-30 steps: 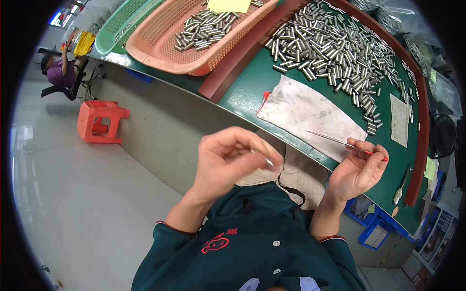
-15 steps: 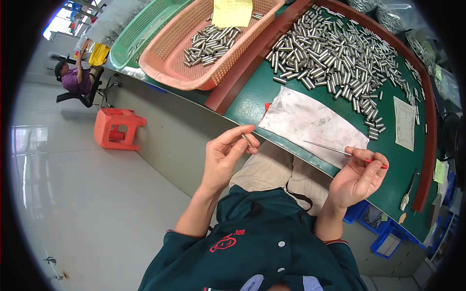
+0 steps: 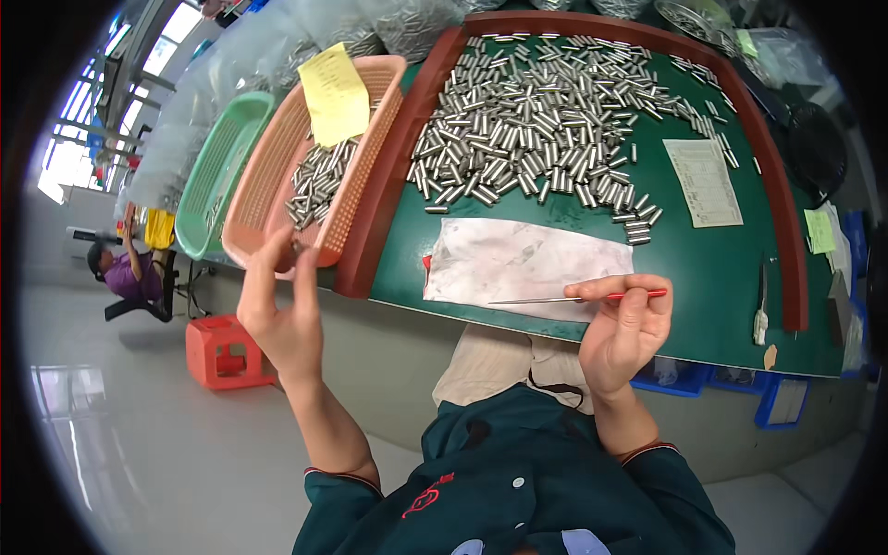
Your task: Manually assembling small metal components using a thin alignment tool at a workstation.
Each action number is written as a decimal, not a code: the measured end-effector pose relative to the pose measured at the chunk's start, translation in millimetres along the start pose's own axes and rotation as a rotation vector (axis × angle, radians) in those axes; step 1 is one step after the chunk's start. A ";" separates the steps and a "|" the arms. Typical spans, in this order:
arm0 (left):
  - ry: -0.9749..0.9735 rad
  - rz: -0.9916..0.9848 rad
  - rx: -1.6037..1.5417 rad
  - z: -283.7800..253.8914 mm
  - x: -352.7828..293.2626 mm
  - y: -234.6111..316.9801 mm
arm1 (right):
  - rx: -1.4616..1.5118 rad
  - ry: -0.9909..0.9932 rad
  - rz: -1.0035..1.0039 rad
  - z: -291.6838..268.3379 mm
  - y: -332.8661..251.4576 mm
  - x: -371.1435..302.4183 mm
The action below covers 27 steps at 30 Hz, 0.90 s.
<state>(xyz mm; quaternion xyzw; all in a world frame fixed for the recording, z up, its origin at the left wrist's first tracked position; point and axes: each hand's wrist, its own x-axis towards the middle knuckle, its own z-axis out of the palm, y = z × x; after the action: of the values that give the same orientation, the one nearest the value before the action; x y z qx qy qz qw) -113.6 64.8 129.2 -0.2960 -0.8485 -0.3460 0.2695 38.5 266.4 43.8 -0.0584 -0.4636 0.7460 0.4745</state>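
My left hand [image 3: 287, 310] is raised over the near end of the pink basket [image 3: 245, 222], thumb and forefinger closed around a small metal pin [image 3: 297, 247], which is mostly hidden by the fingers. Short steel pins [image 3: 319, 180] lie heaped inside that basket. In my right hand [image 3: 629, 324] is a slim metal rod tool with a red handle [image 3: 638, 294], its thin tip pointing left. It hovers above a stained white cloth [image 3: 527, 264] at the bench's front edge. Beyond the cloth spreads a large pile of steel pins [image 3: 546, 129] on the green bench top.
Dark red wooden rails [image 3: 393, 176] border the pile. A green basket [image 3: 190, 217] stands left of the pink one, which carries a yellow note [image 3: 333, 92]. At right lie a paper slip [image 3: 705, 185] and a knife-like tool [image 3: 761, 310]. A red stool [image 3: 217, 351] and a seated person [image 3: 134, 273] are farther left.
My left hand has moved left with the pin, from in front of my lap to the pink basket. My right hand still holds the red-handled tool. The view has swung left.
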 end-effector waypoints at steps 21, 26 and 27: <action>-0.487 0.332 -0.020 148.4 19.7 62.6 | -0.074 -0.048 -0.049 -1.5 0.6 -5.8; -0.548 0.321 -0.013 153.3 20.9 63.5 | -0.057 -0.061 -0.054 -2.1 0.8 -5.8; -0.547 0.320 -0.010 153.2 21.6 62.9 | -0.054 -0.062 -0.053 -1.6 0.2 -5.7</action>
<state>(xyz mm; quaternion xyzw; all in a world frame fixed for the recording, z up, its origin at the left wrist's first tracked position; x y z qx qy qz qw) -123.7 222.9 76.1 -0.5092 -0.8305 -0.2110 0.0808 42.4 263.0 40.8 -0.0357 -0.4997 0.7217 0.4777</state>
